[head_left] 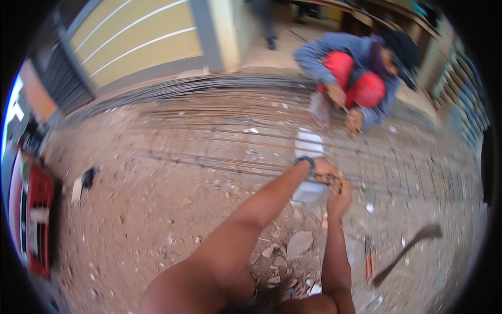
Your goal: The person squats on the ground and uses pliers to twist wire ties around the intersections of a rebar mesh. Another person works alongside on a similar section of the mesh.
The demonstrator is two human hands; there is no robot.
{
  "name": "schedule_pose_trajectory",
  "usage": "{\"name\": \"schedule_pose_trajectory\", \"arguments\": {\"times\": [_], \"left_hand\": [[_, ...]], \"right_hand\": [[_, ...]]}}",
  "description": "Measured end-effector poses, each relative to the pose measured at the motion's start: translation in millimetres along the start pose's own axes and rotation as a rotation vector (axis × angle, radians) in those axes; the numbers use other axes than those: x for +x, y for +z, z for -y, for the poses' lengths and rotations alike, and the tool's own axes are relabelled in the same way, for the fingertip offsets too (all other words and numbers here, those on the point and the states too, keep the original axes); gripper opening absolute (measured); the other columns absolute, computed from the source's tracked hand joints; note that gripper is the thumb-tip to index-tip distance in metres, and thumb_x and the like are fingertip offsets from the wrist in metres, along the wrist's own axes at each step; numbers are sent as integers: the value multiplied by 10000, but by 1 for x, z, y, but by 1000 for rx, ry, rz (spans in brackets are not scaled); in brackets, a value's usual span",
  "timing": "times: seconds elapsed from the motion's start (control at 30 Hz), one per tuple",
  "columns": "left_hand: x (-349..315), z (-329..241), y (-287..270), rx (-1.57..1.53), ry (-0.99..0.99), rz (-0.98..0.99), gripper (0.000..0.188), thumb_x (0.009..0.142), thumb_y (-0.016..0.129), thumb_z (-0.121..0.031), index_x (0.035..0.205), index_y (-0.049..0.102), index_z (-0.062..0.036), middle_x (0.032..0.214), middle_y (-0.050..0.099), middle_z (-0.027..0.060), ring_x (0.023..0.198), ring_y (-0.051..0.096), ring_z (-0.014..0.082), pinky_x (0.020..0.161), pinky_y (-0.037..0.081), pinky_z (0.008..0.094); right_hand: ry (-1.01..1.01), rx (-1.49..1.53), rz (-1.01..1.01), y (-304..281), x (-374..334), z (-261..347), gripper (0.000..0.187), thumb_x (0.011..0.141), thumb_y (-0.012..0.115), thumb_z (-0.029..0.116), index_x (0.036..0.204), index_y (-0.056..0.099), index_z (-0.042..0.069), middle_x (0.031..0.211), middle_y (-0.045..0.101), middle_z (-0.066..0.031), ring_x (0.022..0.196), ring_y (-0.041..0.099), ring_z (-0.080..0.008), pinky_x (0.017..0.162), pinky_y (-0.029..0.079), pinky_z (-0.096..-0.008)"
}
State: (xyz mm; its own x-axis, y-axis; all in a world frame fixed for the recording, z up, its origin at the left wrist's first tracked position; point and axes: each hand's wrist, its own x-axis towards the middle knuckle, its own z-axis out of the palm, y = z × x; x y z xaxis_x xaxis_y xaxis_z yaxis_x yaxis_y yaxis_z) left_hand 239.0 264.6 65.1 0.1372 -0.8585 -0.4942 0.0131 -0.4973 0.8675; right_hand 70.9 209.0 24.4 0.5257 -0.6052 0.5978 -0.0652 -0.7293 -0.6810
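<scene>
A long cage of thin steel rebar (230, 170) with cross ties runs across the ground in front of me. My left hand (324, 166), a dark band at its wrist, is closed on the near bars. Right beside it my right hand (340, 198) has its fingers pinched together at the same bar. Whatever small piece lies between those fingers is too blurred to make out. Under the bars, below my hands, rests a pale block (308, 192). Another pale block (309, 142) shows farther back beneath the cage.
A person (348, 73) in blue and red crouches across the cage, hands at the bars. Orange-handled pliers (369, 259) and a long dark bundle (408, 254) lie at right. Loose rebar (209, 83) lies behind; broken stones (299, 244) are near me. A red vehicle (36, 220) stands left.
</scene>
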Motion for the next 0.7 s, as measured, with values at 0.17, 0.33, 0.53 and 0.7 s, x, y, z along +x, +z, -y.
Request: {"name": "schedule_pose_trajectory", "arguments": {"times": [0.17,0.33,0.53,0.7], "left_hand": [[11,20,5,5,-19,-104,388,879,703,-432,798,723,-53,652,645,11,423,428,80,366,328,266],[11,17,13,-19,6,-152,370,842,737,-412,789,737,-46,668,677,40,431,479,107,381,375,267],[2,10,24,136,135,-325,379,769,777,-410,761,751,-32,669,700,82,497,603,164,487,500,304],[10,29,10,491,437,-542,417,764,771,-450,845,755,-41,797,729,146,707,673,215,695,541,362]], "right_hand": [[-221,-689,376,-30,-3,41,281,939,581,209,1160,646,49,1010,651,-183,775,673,-418,680,548,-484],[-466,-876,673,-31,32,1,191,942,564,166,964,692,26,871,668,-160,717,688,-361,634,548,-453],[793,505,521,-34,30,-25,234,1001,547,215,798,566,100,564,402,46,453,378,-54,373,292,-236],[1062,1917,292,24,-10,-47,247,1059,403,196,822,446,144,576,277,98,450,245,-17,383,217,-191]]}}
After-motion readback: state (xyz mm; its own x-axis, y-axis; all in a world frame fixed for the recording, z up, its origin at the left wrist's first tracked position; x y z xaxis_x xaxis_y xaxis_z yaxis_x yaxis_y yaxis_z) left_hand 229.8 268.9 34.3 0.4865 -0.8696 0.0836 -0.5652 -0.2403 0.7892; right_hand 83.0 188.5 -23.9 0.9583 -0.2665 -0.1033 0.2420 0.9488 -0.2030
